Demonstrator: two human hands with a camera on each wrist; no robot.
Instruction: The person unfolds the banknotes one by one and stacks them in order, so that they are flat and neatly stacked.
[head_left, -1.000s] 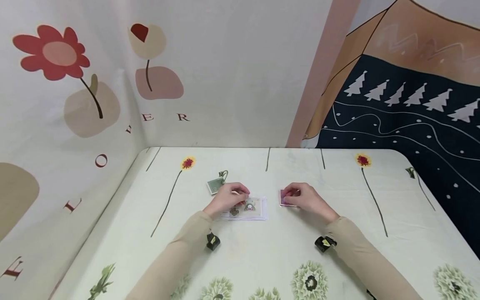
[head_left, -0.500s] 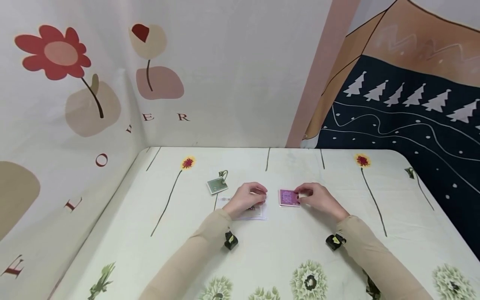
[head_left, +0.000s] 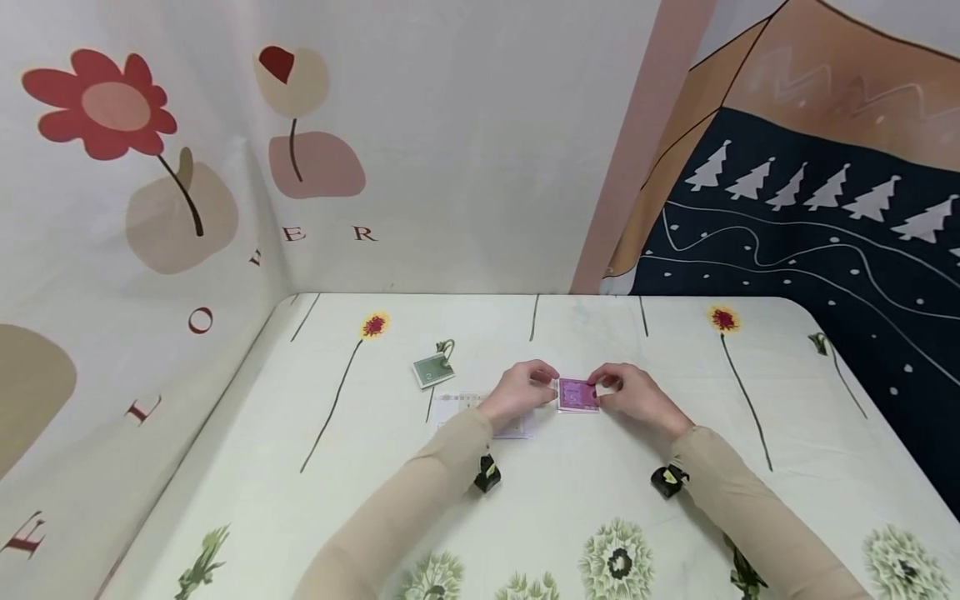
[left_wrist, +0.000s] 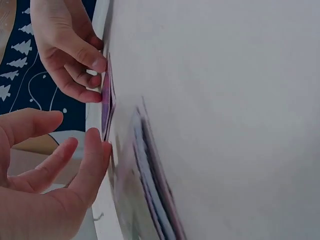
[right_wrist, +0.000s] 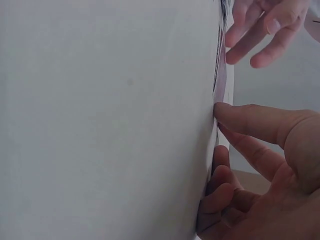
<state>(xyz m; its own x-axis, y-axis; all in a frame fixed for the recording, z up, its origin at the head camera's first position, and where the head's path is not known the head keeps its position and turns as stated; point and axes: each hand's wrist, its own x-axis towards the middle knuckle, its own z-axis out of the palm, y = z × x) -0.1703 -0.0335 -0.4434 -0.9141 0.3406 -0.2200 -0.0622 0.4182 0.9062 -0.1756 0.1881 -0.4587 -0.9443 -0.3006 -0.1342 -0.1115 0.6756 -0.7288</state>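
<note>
A small stack of purple banknote-like papers (head_left: 577,395) lies flat on the table between my hands. My right hand (head_left: 637,398) pinches its right edge with thumb and index finger; in the right wrist view the thumb (right_wrist: 250,120) presses against that edge. At the opposite edge is my left hand (head_left: 519,392), its fingers (left_wrist: 92,160) spread apart with the tips right at the papers. Partly hidden under the left wrist lies a stack of pale lilac-edged papers (head_left: 452,407), whose layered edges show in the left wrist view.
Beyond the left hand lies a small green note-like stack (head_left: 433,371) marked with a 2. The table (head_left: 570,483) has a white cloth printed with flowers. Printed fabric walls (head_left: 450,167) rise behind it and at the left.
My left hand has moved right, off the pale papers to the left edge of the purple stack. My right hand has slid slightly right, from over the purple papers to their right edge.
</note>
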